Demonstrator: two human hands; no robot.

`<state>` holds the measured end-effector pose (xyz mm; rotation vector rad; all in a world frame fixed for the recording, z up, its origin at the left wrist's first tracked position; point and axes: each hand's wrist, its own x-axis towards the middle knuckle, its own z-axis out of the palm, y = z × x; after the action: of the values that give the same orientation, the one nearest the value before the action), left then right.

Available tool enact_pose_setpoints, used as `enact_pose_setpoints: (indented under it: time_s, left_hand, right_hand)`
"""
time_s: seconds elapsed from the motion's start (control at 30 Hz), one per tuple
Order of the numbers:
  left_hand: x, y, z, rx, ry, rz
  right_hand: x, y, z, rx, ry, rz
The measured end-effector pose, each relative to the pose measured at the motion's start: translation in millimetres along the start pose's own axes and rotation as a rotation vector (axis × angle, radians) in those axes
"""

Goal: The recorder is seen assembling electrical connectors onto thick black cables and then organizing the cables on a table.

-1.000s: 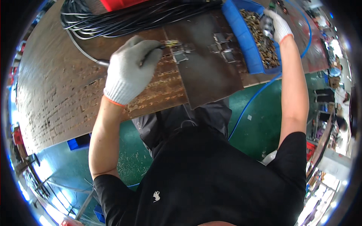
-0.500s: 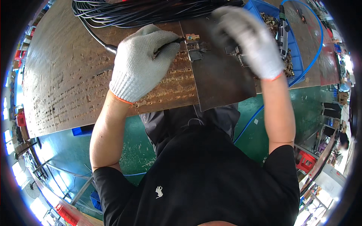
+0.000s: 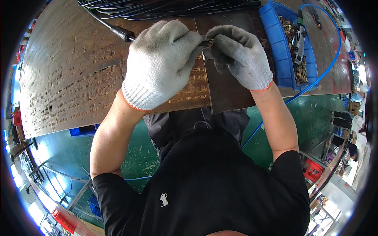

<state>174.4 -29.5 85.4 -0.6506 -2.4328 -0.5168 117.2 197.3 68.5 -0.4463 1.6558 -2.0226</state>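
Both my hands wear whitish knit gloves with orange cuffs, and their fingertips meet over the workbench. My left hand (image 3: 159, 63) is closed around the end of a black cable (image 3: 125, 34), whose thicker sleeve shows beside the glove. Pinched at the fingertips of my right hand (image 3: 248, 59) is a small brass-coloured metal part (image 3: 211, 41), right at the cable's end. Whether the two are joined is hidden by the fingers. Just below them a small metal fixture (image 3: 207, 54) partly shows at the edge of a dark flat sheet (image 3: 230, 92).
A coil of black cable (image 3: 165, 8) lies along the far side of the worn wooden bench (image 3: 75, 74). To the right stands a blue bin (image 3: 274, 37) of small brass-coloured parts, with an air tool (image 3: 299, 41) resting on it and a blue hose (image 3: 334, 59) curving around.
My right hand has come left from near the bin to meet my left hand, and its fingers have closed on the brass-coloured part. The cable's sleeve has shifted up and now shows more.
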Motion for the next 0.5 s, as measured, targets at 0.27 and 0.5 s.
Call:
enact_pose_setpoints:
  time_s: [0.27, 0.5]
  left_hand:
    - [1, -4, 2, -0.069, 0.083, -0.012]
    - [-7, -36, -18, -0.047, -0.017, -0.059]
  right_hand:
    - [3, -5, 4, -0.041, 0.061, -0.046]
    - [0, -7, -7, -0.088, 0.040, -0.112]
